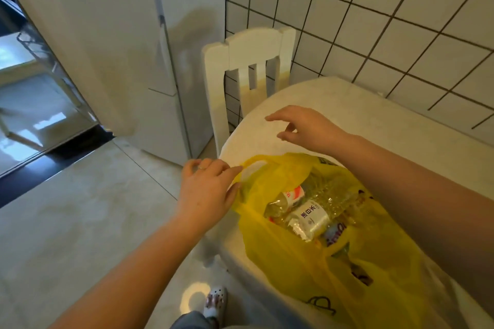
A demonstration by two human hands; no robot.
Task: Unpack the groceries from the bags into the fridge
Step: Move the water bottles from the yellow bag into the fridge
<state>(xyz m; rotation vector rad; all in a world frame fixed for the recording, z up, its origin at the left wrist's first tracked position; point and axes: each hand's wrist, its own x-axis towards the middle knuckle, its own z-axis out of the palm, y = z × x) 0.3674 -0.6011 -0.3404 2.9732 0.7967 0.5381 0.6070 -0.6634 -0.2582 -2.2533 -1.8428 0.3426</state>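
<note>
L hand (207, 189) pinching bag (288, 256) handle | R hand (304, 128) loose, empty | bottles (307, 216) prob heavy, slick – grab mid-body

White slatted chair (248, 61) at twelve o'clock, its back against the table (347, 104), a pale marbled top running from centre to four o'clock. White square-tiled wall (374, 8) with dark grout at one o'clock. Beige tiled floor (80, 208) at eight o'clock; white perforated shoe (215, 302) at six o'clock.
</note>
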